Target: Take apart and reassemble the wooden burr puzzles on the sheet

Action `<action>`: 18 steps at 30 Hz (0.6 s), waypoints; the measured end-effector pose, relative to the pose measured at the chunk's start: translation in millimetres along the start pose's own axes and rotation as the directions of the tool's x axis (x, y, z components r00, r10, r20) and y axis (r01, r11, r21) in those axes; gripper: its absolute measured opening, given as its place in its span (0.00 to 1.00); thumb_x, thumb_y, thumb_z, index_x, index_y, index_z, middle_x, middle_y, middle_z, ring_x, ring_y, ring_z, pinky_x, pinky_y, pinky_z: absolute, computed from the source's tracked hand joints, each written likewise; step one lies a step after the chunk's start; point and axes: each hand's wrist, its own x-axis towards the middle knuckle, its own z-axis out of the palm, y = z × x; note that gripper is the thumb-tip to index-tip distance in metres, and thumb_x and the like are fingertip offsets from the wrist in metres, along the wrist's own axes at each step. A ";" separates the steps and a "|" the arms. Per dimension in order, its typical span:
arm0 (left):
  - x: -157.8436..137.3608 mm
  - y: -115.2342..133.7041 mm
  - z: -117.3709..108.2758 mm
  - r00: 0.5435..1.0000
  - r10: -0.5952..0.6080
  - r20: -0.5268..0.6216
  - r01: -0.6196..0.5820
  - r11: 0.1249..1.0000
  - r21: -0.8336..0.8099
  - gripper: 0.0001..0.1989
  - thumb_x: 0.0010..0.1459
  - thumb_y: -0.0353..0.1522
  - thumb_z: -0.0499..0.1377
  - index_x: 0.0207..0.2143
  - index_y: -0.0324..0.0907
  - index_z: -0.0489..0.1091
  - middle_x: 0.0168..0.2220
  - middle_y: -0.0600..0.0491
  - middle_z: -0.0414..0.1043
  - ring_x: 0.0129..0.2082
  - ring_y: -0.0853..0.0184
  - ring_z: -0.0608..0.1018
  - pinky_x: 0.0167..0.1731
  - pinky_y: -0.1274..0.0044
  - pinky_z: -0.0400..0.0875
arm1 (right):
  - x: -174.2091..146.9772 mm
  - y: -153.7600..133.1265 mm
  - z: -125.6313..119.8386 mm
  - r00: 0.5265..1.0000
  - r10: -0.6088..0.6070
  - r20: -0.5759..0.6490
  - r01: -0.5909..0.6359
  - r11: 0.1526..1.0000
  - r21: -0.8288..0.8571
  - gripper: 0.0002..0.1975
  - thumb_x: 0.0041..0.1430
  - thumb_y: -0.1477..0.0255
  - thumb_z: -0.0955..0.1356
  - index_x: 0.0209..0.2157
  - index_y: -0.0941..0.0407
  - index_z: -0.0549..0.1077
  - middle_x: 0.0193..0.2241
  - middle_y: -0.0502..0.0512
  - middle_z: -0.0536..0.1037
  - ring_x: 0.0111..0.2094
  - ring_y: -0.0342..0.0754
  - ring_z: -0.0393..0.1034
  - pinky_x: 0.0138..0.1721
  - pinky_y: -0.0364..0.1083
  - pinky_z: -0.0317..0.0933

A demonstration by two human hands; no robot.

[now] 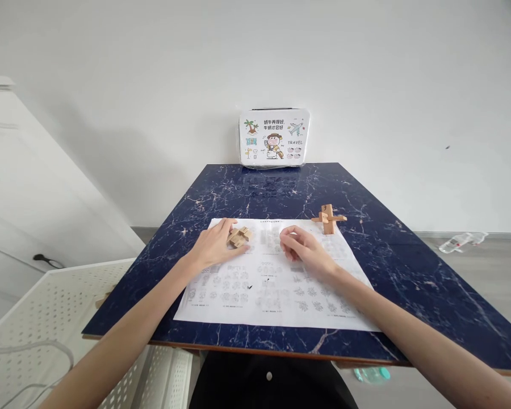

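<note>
My left hand (215, 245) rests on the left part of a printed instruction sheet (234, 309). Its thumb and fingers close around a partly interlocked wooden burr puzzle (239, 237), made of notched light-wood bars; its near-left side is hidden by the hand. Over the right half of the paper is my right hand (303, 249), with fingers curled in and the thumb close against them. No object shows in it. Beyond it, at the sheet's far right corner, stands another wooden puzzle (327, 218) of crossed bars, its upright bar marked with a black character.
The dark blue marble-patterned table (272, 196) meets a white wall. Against the wall stands a white cartoon-printed case (275, 139). A white perforated cart (63, 301) is at the lower left. On the floor lie a plastic bottle (372, 374) and a clear wrapper (462, 242).
</note>
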 end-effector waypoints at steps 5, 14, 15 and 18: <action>-3.6 11.4 1.9 0.984 0.123 0.126 -0.092 0.970 -0.227 0.49 0.41 0.50 0.76 0.65 0.50 0.66 0.59 0.44 0.70 0.38 0.57 0.78 0.39 0.69 0.69 | -2.7 7.9 6.9 0.990 -0.140 0.020 0.137 0.922 -0.361 0.09 0.68 0.61 0.69 0.41 0.52 0.70 0.32 0.52 0.75 0.30 0.47 0.68 0.31 0.49 0.61; 1.0 8.2 -2.1 0.964 0.071 0.256 -0.019 0.980 -0.198 0.50 0.49 0.51 0.73 0.70 0.47 0.59 0.54 0.43 0.74 0.32 0.63 0.73 0.33 0.72 0.67 | -7.9 8.9 7.2 0.945 -0.285 0.158 0.321 0.728 -0.606 0.15 0.66 0.66 0.70 0.53 0.51 0.68 0.50 0.60 0.74 0.48 0.56 0.72 0.48 0.57 0.70; 0.9 10.4 -1.4 0.961 0.071 0.269 -0.018 0.981 -0.193 0.49 0.50 0.51 0.72 0.69 0.47 0.58 0.57 0.43 0.73 0.34 0.63 0.74 0.34 0.71 0.68 | -8.5 9.4 7.1 0.936 -0.295 0.191 0.348 0.699 -0.625 0.19 0.66 0.66 0.71 0.56 0.50 0.67 0.54 0.61 0.73 0.53 0.57 0.71 0.53 0.59 0.69; -1.2 18.2 2.2 0.956 0.095 0.278 -0.040 0.980 -0.197 0.43 0.55 0.50 0.69 0.67 0.47 0.60 0.58 0.43 0.72 0.38 0.61 0.76 0.37 0.69 0.70 | -8.4 13.1 7.1 0.914 -0.314 0.257 0.403 0.643 -0.651 0.28 0.65 0.65 0.72 0.63 0.47 0.62 0.61 0.61 0.69 0.64 0.60 0.64 0.64 0.64 0.63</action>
